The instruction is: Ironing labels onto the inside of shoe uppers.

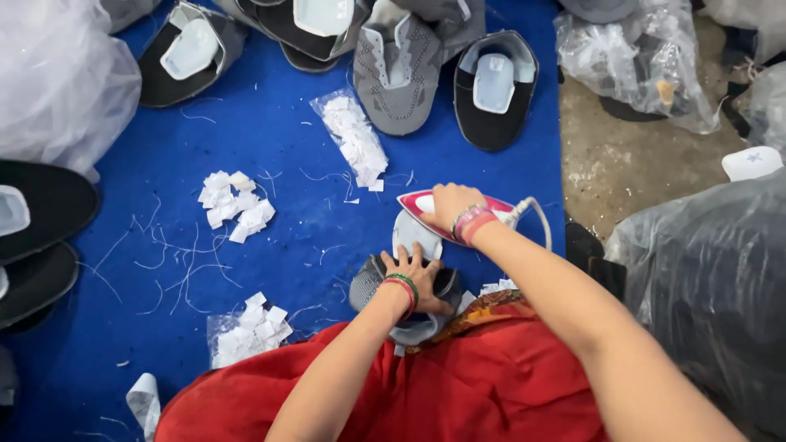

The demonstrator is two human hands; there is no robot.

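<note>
Gripped by the right hand (452, 206) is a red-and-white iron (426, 214), pressed onto a grey shoe upper (391, 286) that is pinned flat under the spread left hand (413, 278), just above the red-clothed lap (458, 385). Left of the iron, white paper label piles (236, 205) and loose threads are scattered on the blue cloth (270, 147). Beyond the iron, a clear bag of labels (354, 137), more knitted uppers (399, 69) and crinkled plastic bags (634, 57) are seen.

The iron (446, 214) is mostly hidden under the right hand (452, 206).
</note>
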